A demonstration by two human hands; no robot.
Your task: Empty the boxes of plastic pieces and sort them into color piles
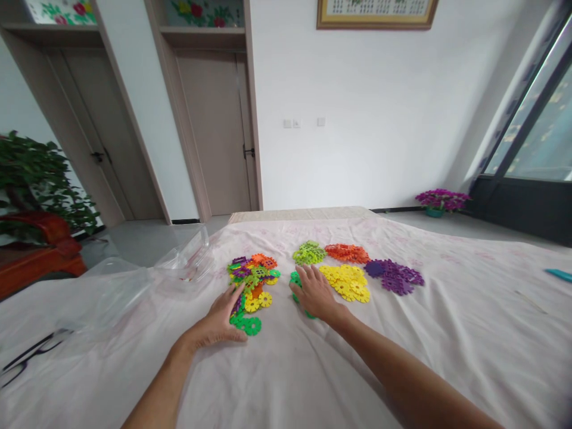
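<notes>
Plastic snowflake pieces lie on a pale pink cloth. A mixed pile of several colours sits left of centre. My left hand rests flat on its near edge, fingers stretched out over green pieces. My right hand lies palm down, fingers spread, on a small dark green pile. Sorted heaps lie beyond: light green, orange, yellow just right of my right hand, and purple.
A clear plastic bag lies crumpled at the left of the cloth. Black scissors rest near the left edge. A teal object shows at the far right. Doors, a potted plant and purple flowers stand behind.
</notes>
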